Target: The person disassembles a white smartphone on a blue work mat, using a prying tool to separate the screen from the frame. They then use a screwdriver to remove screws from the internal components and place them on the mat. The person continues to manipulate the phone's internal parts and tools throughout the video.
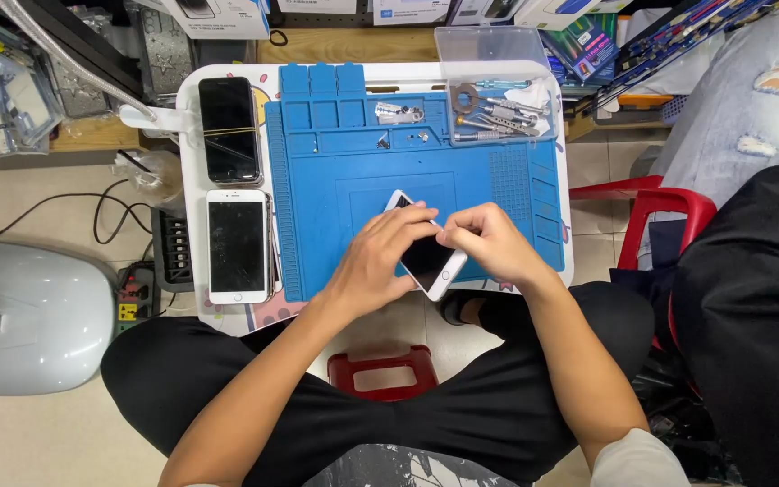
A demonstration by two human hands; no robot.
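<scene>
A white-framed smartphone point(426, 260) with a dark screen lies tilted on the blue work mat point(335, 194), near its front edge. My left hand point(379, 260) covers the phone's left side, fingers curled over its edge. My right hand point(490, 239) pinches at the phone's upper right edge, thumb and fingertips together. Both hands grip the phone.
Two more phones lie left of the mat: a black one point(230, 128) with a band around it, a white one point(237, 245) below. A clear tray of metal tools point(498, 108) sits at the mat's back right. Small screws point(400, 114) lie on the mat. Another person's legs point(750, 271) are at right.
</scene>
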